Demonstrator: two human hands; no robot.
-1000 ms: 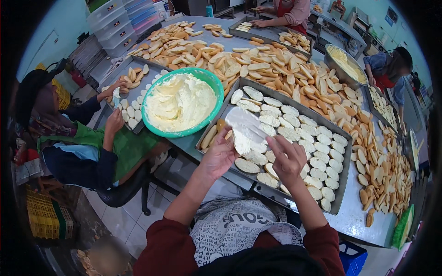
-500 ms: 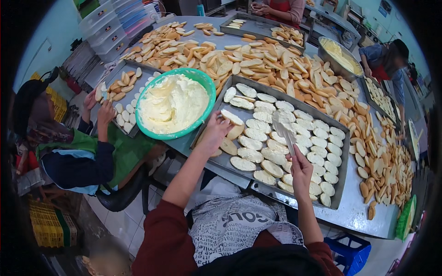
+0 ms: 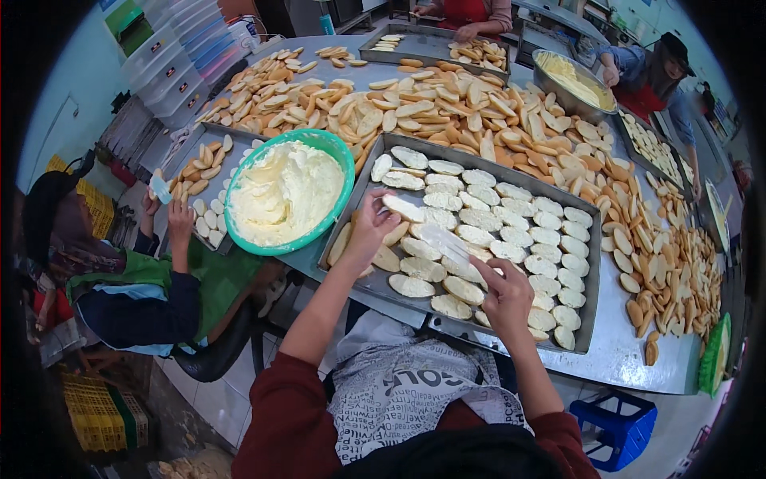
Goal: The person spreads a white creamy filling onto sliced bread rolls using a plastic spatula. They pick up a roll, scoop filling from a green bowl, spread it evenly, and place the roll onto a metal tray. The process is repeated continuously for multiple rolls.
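Note:
My left hand (image 3: 369, 231) pinches an oval bread slice (image 3: 403, 208) over the left part of a metal tray (image 3: 593, 287). Closed around the handle of a spatula (image 3: 444, 242) with a pale, cream-smeared blade, my right hand (image 3: 507, 297) is over the tray's near middle. The blade points up and left, close to the slice; whether they touch I cannot tell. Rows of cream-coated bread slices (image 3: 515, 215) cover most of the tray, and a few plain ones lie under my left hand. To the left stands a green basin (image 3: 345, 152) of pale yellow cream (image 3: 287, 191).
Heaps of bread slices (image 3: 447, 108) spread over the metal table (image 3: 606, 363) behind and right of the tray. At left, a co-worker (image 3: 136, 295) holds a spatula beside another tray. More people work at the far side. A blue stool (image 3: 614, 431) stands below right.
My right hand has brought the spatula left and lower, its blade nearer the bread slice. My left hand still holds the slice. The view has shifted slightly.

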